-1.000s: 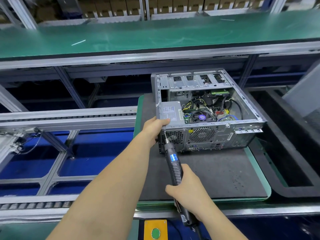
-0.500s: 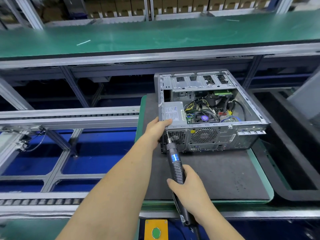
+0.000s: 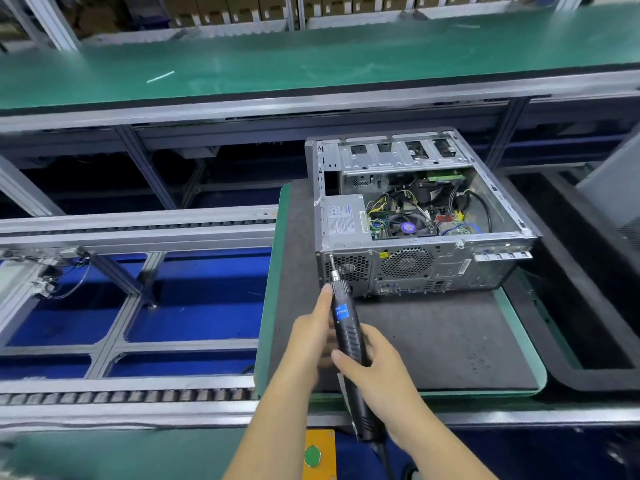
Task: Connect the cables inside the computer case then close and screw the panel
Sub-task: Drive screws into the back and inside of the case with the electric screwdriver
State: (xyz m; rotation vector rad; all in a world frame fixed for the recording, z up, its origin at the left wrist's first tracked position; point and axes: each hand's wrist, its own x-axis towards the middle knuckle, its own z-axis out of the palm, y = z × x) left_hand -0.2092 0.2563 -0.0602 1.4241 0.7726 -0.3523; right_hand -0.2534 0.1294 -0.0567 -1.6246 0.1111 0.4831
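clearly the computer case (image 3: 415,216) lies open-side up at the far edge of the grey mat (image 3: 433,341), so its cables (image 3: 398,206) stay reachable. the right hand (image 3: 377,372) grips the screwdriver (image 3: 346,327), tip at the case's rear corner; the left hand (image 3: 308,337) steadies its barrel with straight fingers.

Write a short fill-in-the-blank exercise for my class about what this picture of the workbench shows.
1. The right hand grips an electric ____.
2. The computer case has its top side ____, so its cables show.
3. The tool's tip meets the case's rear panel near the power supply, at the panel's ____ end.
4. The left hand rests against the ____.

Missing words: screwdriver; open; left; screwdriver
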